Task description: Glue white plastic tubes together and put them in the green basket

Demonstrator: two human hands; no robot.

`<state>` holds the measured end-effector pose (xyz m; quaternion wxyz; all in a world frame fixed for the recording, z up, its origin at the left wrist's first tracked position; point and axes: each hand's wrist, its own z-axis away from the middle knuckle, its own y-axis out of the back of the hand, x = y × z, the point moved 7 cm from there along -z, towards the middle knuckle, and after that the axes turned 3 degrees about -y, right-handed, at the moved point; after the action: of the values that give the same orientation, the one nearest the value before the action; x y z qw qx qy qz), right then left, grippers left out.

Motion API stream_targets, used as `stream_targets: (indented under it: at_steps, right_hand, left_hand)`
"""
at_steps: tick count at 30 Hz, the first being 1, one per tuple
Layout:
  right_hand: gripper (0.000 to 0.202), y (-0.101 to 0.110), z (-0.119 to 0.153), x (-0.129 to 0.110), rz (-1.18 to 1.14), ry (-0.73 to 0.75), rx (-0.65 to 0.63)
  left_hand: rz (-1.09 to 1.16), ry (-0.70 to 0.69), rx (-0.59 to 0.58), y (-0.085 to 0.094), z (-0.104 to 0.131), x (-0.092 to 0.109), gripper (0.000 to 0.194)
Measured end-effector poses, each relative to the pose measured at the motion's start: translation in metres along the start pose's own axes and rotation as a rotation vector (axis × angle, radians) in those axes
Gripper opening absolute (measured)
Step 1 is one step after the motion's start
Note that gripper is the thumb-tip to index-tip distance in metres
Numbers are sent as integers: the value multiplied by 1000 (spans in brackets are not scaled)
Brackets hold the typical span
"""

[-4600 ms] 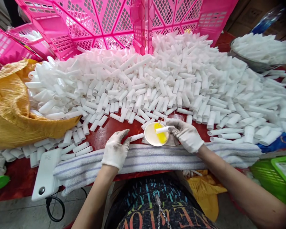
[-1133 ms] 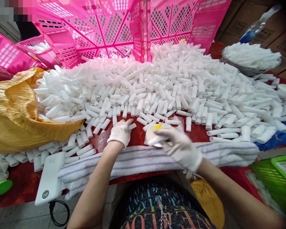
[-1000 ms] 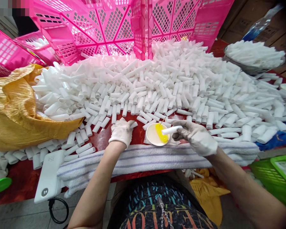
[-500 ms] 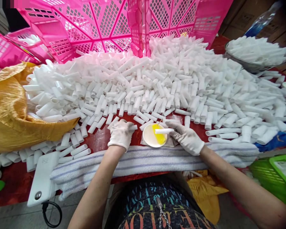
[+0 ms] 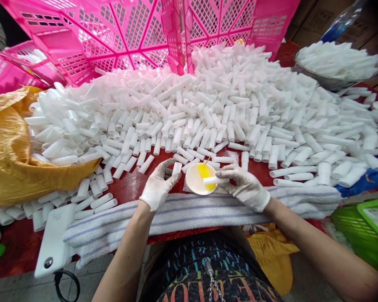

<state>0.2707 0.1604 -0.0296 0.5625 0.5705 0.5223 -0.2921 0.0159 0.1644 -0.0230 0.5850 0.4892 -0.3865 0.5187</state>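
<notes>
My left hand [image 5: 159, 185], in a whitish glove, pinches a short white tube [image 5: 177, 168] between thumb and fingers, just left of a small white dish [image 5: 195, 179]. The dish holds yellow liquid [image 5: 206, 171] with a thin stick in it. My right hand [image 5: 244, 188], gloved too, grips another white tube [image 5: 211, 180] lengthwise, its left end over the yellow liquid. Loose tubes lie just behind the dish, in front of a large pile of white tubes [image 5: 182, 100].
Pink baskets [image 5: 145, 31] stand behind the pile. A yellow sack [image 5: 34, 167] and a white power bank [image 5: 54, 239] lie left. A striped towel [image 5: 189, 212] lines the front edge. A heaped metal bowl [image 5: 330, 79] stands back right; a green basket [image 5: 353, 218] is lower right.
My left hand has turned and raised its tube upright near the dish. My right hand's tube has shifted slightly down, its fingers now farther over it. The whole view has shifted slightly.
</notes>
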Motion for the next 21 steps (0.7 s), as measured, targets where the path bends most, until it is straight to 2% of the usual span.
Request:
stream_targets:
  at_steps: [3, 7, 10, 15, 18, 21]
  right_hand:
    - [38, -3, 3, 4, -42, -50, -30]
    - [14, 0, 10, -5, -86, 114, 56]
    - [11, 2, 12, -6, -50, 154, 98]
    - [11, 21, 18, -2, 31, 30, 167]
    - [17, 39, 29, -12, 50, -30, 270]
    - [29, 39, 33, -12, -140, -279, 307]
  left_hand:
    - [76, 7, -21, -2, 1, 1, 69]
    - [247, 32, -32, -6, 6, 2, 64]
    - [278, 97, -67, -10, 13, -1, 55]
    - [326, 112, -85, -12, 23, -7, 52]
    - [340, 73, -88, -16, 26, -6, 48]
    - [349, 65, -136, -32, 31, -1, 44]
